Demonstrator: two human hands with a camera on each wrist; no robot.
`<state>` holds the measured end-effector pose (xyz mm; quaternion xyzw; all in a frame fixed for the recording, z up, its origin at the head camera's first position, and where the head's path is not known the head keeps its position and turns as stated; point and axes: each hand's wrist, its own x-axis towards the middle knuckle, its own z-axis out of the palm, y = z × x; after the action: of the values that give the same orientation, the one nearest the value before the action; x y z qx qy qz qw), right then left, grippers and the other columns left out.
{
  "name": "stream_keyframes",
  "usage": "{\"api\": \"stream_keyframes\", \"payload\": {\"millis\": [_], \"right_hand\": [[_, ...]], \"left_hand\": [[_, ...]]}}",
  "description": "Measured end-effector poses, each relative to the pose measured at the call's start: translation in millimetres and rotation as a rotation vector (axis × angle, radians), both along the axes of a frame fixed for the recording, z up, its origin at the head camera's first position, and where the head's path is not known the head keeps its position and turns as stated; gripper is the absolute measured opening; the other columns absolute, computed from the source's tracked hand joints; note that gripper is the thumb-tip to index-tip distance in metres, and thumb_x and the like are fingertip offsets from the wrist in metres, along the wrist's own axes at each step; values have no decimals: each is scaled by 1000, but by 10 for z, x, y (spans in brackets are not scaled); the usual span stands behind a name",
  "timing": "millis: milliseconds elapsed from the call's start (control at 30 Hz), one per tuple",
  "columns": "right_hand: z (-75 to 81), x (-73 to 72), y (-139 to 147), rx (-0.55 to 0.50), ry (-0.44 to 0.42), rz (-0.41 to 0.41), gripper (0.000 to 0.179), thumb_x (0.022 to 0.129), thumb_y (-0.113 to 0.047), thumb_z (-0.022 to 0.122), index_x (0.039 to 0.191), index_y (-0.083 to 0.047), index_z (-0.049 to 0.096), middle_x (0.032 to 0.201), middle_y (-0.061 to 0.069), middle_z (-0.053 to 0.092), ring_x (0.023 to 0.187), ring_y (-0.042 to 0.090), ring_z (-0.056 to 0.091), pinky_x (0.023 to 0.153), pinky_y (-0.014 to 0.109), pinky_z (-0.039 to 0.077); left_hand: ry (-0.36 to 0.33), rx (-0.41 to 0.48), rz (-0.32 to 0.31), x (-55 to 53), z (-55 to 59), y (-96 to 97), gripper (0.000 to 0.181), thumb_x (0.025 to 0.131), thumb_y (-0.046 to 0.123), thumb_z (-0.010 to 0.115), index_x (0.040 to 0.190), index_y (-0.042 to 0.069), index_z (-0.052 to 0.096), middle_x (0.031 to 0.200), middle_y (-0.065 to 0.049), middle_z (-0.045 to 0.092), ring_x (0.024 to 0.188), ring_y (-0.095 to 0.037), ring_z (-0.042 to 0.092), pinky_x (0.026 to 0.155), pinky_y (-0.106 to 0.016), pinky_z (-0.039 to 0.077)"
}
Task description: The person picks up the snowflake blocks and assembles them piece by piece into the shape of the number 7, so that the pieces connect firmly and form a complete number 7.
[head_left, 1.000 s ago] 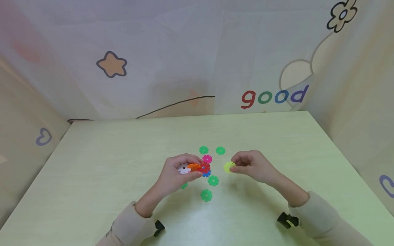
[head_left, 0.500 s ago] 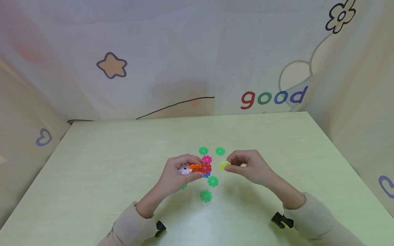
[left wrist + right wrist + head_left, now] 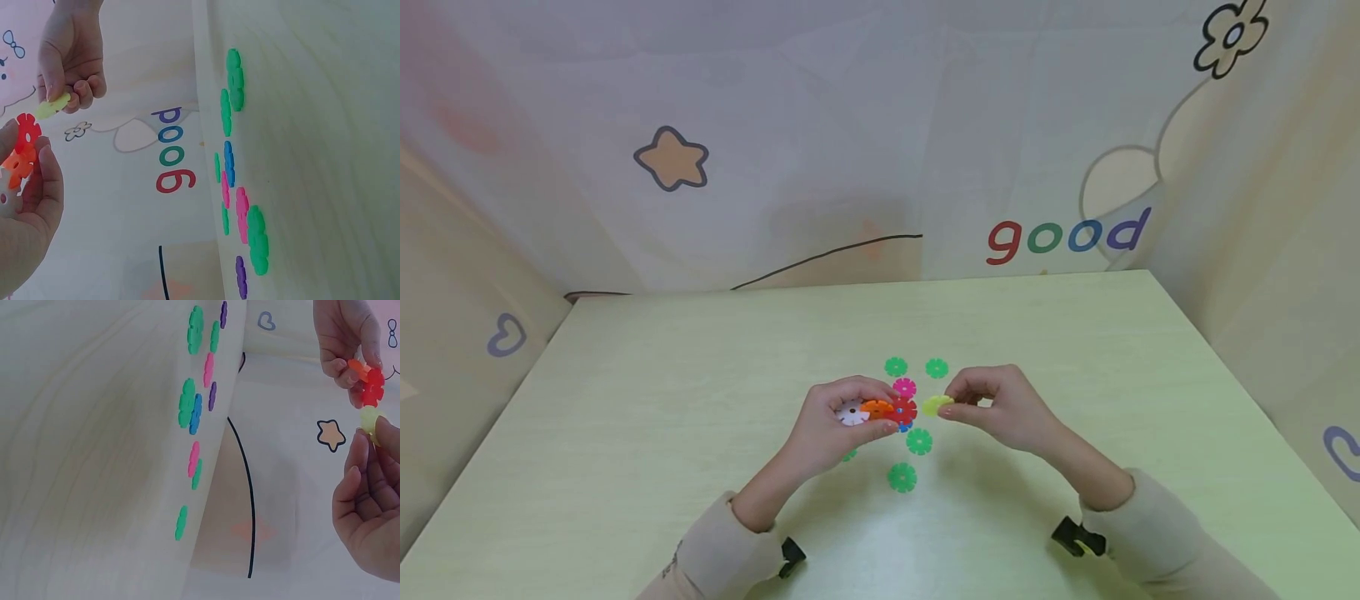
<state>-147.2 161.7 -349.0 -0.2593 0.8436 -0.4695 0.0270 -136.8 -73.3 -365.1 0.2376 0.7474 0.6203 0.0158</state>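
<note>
My left hand (image 3: 826, 425) grips a joined row of notched snowflake discs above the table. A white disc (image 3: 852, 413) lies deepest in the hand, followed by an orange disc (image 3: 876, 408) and a red disc (image 3: 903, 410) at the free end. Between thumb and fingertips, my right hand (image 3: 1011, 410) pinches a yellow snowflake disc (image 3: 936, 406), tilted and seen nearly edge-on from the head. The yellow disc's rim is close beside the red disc. In the left wrist view a small gap shows between the yellow disc (image 3: 53, 106) and the red disc (image 3: 28, 132).
Loose discs lie on the table (image 3: 700, 375) below and around the hands: several green ones (image 3: 919, 442), a pink one (image 3: 905, 387) and a blue one (image 3: 906, 427). A purple disc (image 3: 241, 277) shows in the left wrist view. A printed curtain (image 3: 820, 125) stands behind the table.
My right hand has moved left with the yellow disc, bringing it close to the red disc and turning it more edge-on. The left hand and its discs have stayed nearly still.
</note>
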Motion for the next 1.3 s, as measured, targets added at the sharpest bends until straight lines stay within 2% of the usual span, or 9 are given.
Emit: {"api": "stream_keyframes", "payload": {"millis": [200, 367, 567, 933, 1133, 1300], "right_hand": [[-10, 5, -31, 4, 26, 15, 5, 78, -6, 71, 79, -8, 67, 73, -4, 62, 67, 15, 55, 61, 24, 47], [-21, 12, -63, -4, 51, 22, 6, 77, -5, 71, 79, -9, 67, 72, -5, 62, 66, 14, 54, 60, 24, 47], [-25, 39, -104, -15, 70, 10, 5, 77, -6, 72, 78, -8, 67, 71, -6, 62, 65, 13, 54, 59, 24, 47], [-36, 67, -162, -85, 107, 1, 5, 76, -5, 72, 75, -2, 68, 68, -3, 64, 63, 13, 54, 56, 25, 47], [-48, 71, -165, -94, 99, 4, 4, 76, -4, 72, 74, -3, 68, 67, -4, 63, 62, 13, 53, 55, 24, 46], [-52, 69, -144, -76, 109, 1, 5, 76, -4, 72, 76, -7, 68, 68, -6, 61, 63, 13, 52, 58, 24, 46]], "left_hand": [[27, 30, -25, 1, -4, 0, 20, 73, 2, 74, 92, 0, 68, 97, -10, 65, 94, -20, 59, 75, -37, 52], [33, 31, -29, 2, -14, 4, 20, 73, 3, 74, 92, 0, 68, 96, -10, 66, 93, -20, 59, 74, -34, 52], [33, 8, -10, 4, -29, 8, 19, 73, 4, 74, 91, 1, 69, 95, -8, 66, 91, -19, 59, 72, -31, 52], [46, -5, 33, 20, -7, 35, 16, 72, 3, 75, 87, 0, 70, 92, -9, 67, 90, -20, 60, 68, -34, 52], [47, -6, 27, 22, -14, 28, 16, 72, 3, 75, 86, 0, 70, 92, -8, 67, 90, -20, 59, 69, -31, 52], [54, 4, 13, 22, -15, 24, 17, 72, 3, 75, 88, 0, 69, 94, -8, 67, 92, -20, 59, 70, -34, 52]]}}
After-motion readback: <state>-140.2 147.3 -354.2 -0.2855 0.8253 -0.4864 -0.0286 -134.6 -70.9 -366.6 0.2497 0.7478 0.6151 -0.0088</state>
